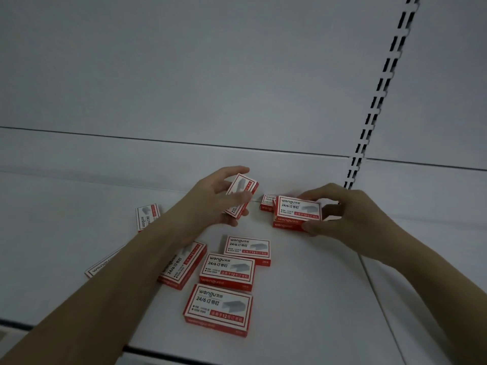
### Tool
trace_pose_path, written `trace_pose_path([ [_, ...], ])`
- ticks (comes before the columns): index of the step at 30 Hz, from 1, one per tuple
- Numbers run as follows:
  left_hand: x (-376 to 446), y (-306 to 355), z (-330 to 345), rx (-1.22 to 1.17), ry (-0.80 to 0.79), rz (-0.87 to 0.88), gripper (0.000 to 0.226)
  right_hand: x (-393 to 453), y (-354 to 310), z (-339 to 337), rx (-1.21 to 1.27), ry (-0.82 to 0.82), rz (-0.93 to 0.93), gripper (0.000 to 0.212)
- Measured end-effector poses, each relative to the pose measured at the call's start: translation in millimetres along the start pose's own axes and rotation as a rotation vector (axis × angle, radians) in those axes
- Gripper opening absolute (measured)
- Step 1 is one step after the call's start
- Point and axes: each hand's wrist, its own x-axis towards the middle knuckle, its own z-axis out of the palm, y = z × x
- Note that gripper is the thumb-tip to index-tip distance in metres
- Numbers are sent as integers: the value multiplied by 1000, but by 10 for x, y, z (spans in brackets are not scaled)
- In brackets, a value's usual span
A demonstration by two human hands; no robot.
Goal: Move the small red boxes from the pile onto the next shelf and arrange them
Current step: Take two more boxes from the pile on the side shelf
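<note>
A small red-and-white cardboard box with grey staple artwork lies partly under the left forearm, so its far end is hidden. A second flat box shows only a white edge beside that arm. The tilted box in the left hand is motion-blurred, its print unreadable. Behind the box stack gripped by the right hand, another red box is mostly covered. Both arms are cut off by the bottom edge.
</note>
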Motion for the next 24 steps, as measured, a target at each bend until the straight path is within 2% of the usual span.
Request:
trace_pose_path([
  [2,14,-7,-22,101,-18,15,65,21,18,14,59,50,16,42],
  [4,2,-10,-29,167,-39,42,72,41,45,5,107,95,52,42],
  [9,-16,-34,10,196,-45,40,54,9,117,-32,166,128,133,42],
  [13,-98,38,87,274,-85,108,42,-129,46,-121,181,242,149,43],
  [19,-239,388,407,357,-143,214,42,-634,-143,-550,138,371,153,46],
  [24,-443,686,973,275,-87,226,44,-1194,-135,-1036,131,436,153,47],
])
